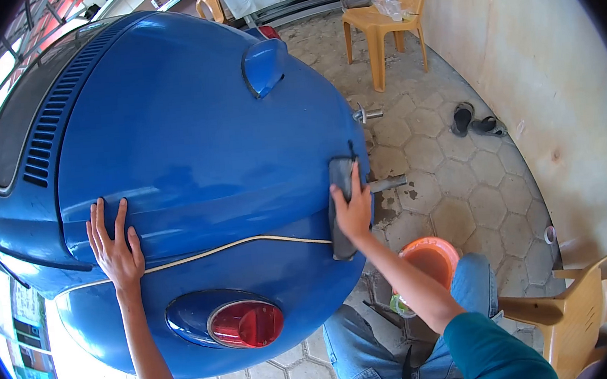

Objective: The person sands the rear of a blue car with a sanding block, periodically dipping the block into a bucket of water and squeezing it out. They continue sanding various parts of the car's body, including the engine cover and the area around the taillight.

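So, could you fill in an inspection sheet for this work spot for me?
Surface: glossy blue rounded car body, with a cream strip along a seam and an oval red tail lamp.
Job's things: dark grey oblong cloth-like pad against the body; round orange bucket on the ground.
Clutter: dark sandals near the wall.
Grip: left hand open, fingers spread on the body; right hand over the pad, exact grip unclear.
Cables: nothing seen.
Surroundings: grey hexagonal paving, damp-looking near the body; pale wall; tan plastic chair with a clear bag on it.
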Motion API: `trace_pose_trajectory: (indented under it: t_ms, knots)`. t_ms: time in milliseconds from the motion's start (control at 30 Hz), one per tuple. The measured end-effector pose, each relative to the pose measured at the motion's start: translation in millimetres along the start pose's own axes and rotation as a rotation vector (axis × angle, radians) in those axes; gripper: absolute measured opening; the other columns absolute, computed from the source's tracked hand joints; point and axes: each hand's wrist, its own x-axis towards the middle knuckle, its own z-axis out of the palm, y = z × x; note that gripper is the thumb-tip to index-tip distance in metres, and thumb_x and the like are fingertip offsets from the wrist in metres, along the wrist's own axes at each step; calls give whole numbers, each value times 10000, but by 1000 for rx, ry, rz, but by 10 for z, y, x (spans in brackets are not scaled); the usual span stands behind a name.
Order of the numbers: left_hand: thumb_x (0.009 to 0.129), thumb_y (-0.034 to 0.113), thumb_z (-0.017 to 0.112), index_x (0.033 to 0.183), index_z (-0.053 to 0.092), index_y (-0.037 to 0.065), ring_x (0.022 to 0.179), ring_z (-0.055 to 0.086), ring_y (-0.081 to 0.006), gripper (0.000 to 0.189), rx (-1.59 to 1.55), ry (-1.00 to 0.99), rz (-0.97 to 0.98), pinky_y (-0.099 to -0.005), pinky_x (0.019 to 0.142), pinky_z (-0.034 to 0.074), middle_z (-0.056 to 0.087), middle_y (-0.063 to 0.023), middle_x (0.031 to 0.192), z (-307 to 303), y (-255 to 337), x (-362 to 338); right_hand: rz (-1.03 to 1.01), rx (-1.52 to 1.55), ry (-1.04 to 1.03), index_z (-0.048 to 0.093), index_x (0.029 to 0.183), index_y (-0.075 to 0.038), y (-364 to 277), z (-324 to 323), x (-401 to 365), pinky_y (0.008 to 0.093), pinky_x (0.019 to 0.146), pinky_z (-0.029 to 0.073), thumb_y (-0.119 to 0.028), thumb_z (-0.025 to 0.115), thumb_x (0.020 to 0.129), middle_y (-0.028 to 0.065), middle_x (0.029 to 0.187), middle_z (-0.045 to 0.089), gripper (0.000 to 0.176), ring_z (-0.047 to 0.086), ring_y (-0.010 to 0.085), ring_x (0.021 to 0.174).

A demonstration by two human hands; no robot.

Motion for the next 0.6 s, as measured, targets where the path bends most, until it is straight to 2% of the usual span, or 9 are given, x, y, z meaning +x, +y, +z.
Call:
trace_pose_trajectory:
  t_ms: [67, 133, 167, 267, 400, 467, 500, 600]
  knots:
    - [1041, 322, 436, 1431, 638, 243, 1502, 382, -325, 446, 5, 2, -2, -545, 1253, 258, 451, -124, 1589, 8, 2, 14, -206, 10, -57, 353, 1619, -122, -386, -126, -476, 466, 907, 465, -405, 712, 948, 273, 1186, 546, 812, 560, 416, 1028]
    - [1042, 327, 435, 1426, 642, 240, 1504, 379, -328, 445, 4, -5, -4, -549, 1251, 261, 447, -126, 1593, 28, -19, -11, -443, 59, -89, 409, 1593, -130, -798, -112, -507, 466, 906, 461, -361, 758, 917, 237, 1170, 546, 795, 550, 388, 1028]
    - [1043, 323, 436, 1421, 645, 235, 1499, 383, -333, 441, 2, 2, 3, -554, 1248, 264, 453, -130, 1586, 27, -20, -20, -486, 61, -120, 450, 1575, -175, -1035, -97, -391, 462, 878, 476, -333, 776, 896, 209, 1164, 542, 769, 557, 375, 1023]
    - [1047, 311, 441, 1407, 655, 218, 1484, 397, -347, 429, -2, 20, 9, -568, 1238, 276, 472, -143, 1558, 12, -14, 0, -501, 142, -95, 474, 1557, -280, -1430, 30, 152, 467, 800, 500, -393, 772, 871, 234, 1184, 545, 756, 559, 402, 1002]
    - [1045, 263, 465, 1358, 678, 171, 1427, 448, -368, 390, -39, 24, -7, -576, 1215, 315, 522, -161, 1478, 20, 28, -6, -51, 126, -86, 437, 1577, -273, -1254, 99, 656, 505, 895, 531, -468, 718, 911, 235, 1229, 532, 749, 563, 428, 1111]
    - [1041, 249, 475, 1337, 685, 155, 1409, 461, -373, 376, -62, 28, -9, -576, 1209, 326, 531, -164, 1462, 24, 28, -29, 66, 29, -58, 416, 1591, -264, -989, 61, 570, 514, 924, 534, -498, 697, 925, 248, 1248, 521, 760, 558, 436, 1142]
    - [1036, 227, 485, 1314, 692, 133, 1387, 477, -378, 359, -67, 38, -6, -572, 1201, 339, 545, -167, 1433, 32, 38, -29, 9, -51, -1, 412, 1596, -255, -820, 79, 420, 514, 863, 531, -487, 695, 932, 247, 1206, 518, 759, 563, 421, 1089]
    - [1019, 194, 507, 1292, 700, 113, 1357, 501, -383, 343, -70, 42, 6, -567, 1178, 362, 568, -173, 1388, 18, 54, -21, -115, -22, -21, 419, 1594, -255, -753, -3, -161, 499, 786, 512, -456, 709, 921, 225, 1132, 522, 759, 557, 400, 1005]
